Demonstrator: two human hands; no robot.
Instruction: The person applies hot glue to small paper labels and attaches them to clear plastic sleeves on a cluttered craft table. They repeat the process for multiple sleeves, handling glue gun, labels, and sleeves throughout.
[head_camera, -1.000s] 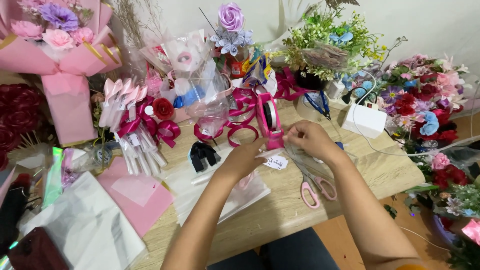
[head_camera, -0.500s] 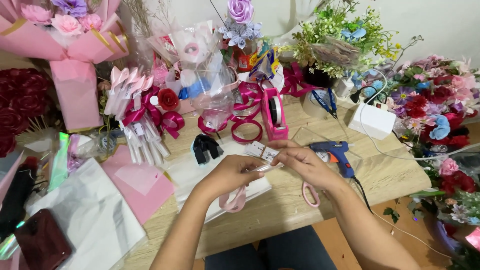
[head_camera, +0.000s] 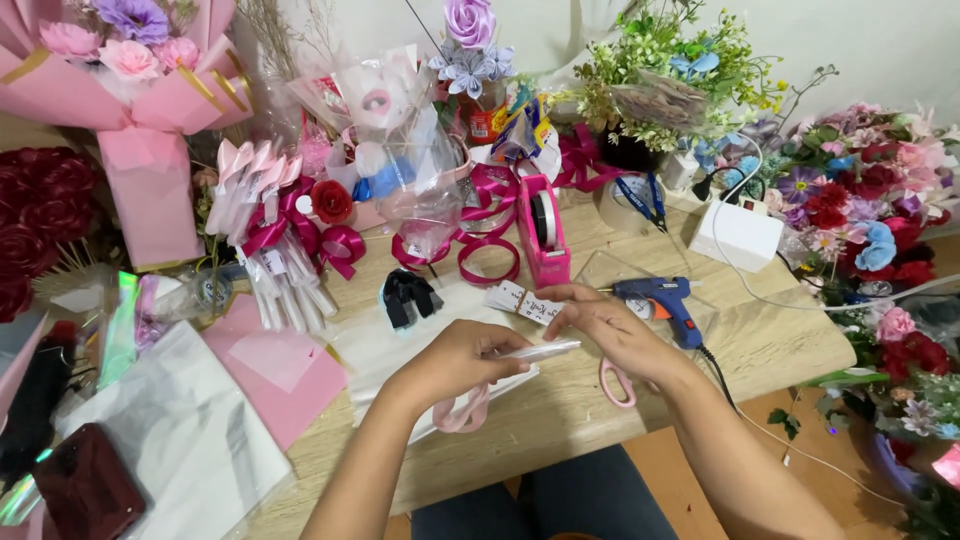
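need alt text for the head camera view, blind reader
Two hands, left hand and right hand, hold a small white paper tag and a clear strip above a wooden table crowded with pink ribbon, a pink tape dispenser, a blue glue gun and flower bouquets.

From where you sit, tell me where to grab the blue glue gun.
Grip the blue glue gun by its handle, which angles toward the right hand; come from above on that near side, away from the nozzle pointing left. Its cord trails off the handle's end.
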